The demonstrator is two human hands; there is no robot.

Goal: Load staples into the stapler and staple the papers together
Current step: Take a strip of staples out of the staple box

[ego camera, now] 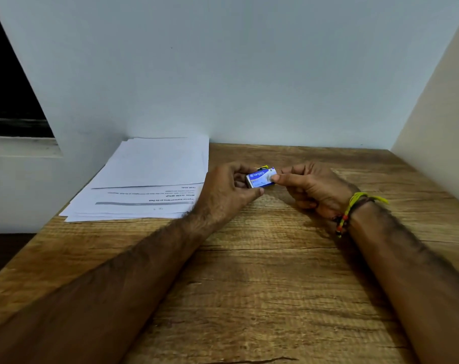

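Both forearms reach out over the wooden desk (262, 285); the left hand (228, 190) curls round one end of the small blue staple box (261, 177), the right hand (309, 187) pinches the other, just right of the white printed papers (149, 179).

Matt, grainy wood table (275, 285); smooth white paper sheets (154, 164); glossy printed card staple box (261, 177).
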